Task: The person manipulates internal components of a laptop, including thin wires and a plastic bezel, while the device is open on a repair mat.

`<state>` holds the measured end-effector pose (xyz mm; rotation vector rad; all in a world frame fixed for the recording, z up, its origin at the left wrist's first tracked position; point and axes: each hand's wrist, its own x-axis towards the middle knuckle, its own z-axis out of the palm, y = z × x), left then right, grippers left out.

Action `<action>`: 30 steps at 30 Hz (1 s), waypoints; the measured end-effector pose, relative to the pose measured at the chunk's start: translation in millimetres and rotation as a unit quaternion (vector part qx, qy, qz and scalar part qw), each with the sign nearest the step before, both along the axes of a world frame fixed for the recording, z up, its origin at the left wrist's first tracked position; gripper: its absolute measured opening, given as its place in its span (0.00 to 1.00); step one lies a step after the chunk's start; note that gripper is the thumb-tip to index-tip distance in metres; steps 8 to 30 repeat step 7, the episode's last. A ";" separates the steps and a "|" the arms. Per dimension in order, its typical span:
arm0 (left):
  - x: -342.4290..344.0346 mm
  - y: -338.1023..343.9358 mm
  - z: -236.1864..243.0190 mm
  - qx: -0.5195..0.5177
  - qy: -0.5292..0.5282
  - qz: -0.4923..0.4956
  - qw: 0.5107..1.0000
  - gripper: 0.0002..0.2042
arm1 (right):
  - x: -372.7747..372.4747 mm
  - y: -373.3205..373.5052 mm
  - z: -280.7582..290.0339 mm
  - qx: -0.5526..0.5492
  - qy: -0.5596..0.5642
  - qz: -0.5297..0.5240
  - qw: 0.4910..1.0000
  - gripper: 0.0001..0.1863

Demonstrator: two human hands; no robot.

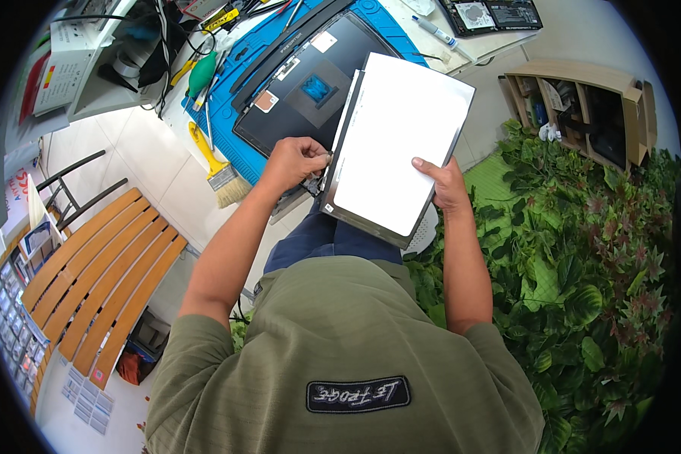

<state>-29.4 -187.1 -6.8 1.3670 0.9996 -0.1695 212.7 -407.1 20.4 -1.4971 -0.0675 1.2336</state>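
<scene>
A laptop screen panel (401, 144) with a bright white face and a dark strip along its left edge is held tilted above my lap. My right hand (448, 184) grips its right edge, the thumb flat on the white face and the fingers out of sight behind. At the lower part of the dark strip, my left hand (299, 163) is closed in a pinch; whatever lies between its fingertips is too small to make out. Beyond the panel, a black laptop lid cover (291, 102) lies on a blue work mat (238, 147), partly hidden by the panel.
A yellow-handled paintbrush (223, 178) hangs over the table's near left edge. A green blower bulb (202, 74) and several tools lie beside the mat. An opened laptop base (492, 15) sits at the back right. Green plants (575, 280) crowd the right, a slatted wooden bench (102, 280) the left.
</scene>
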 end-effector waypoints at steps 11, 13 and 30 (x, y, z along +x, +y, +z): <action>1.6 -14.9 10.4 0.196 -0.002 -0.041 0.980 0.09 | -3.2 3.1 12.1 0.002 -0.007 0.016 1.000 0.33; 1.6 -14.9 10.4 0.196 -0.002 -0.041 0.980 0.09 | -3.2 3.1 12.1 0.002 -0.007 0.016 1.000 0.33; 1.6 -14.9 10.4 0.196 -0.002 -0.041 0.980 0.09 | -3.2 3.1 12.1 0.002 -0.007 0.016 1.000 0.33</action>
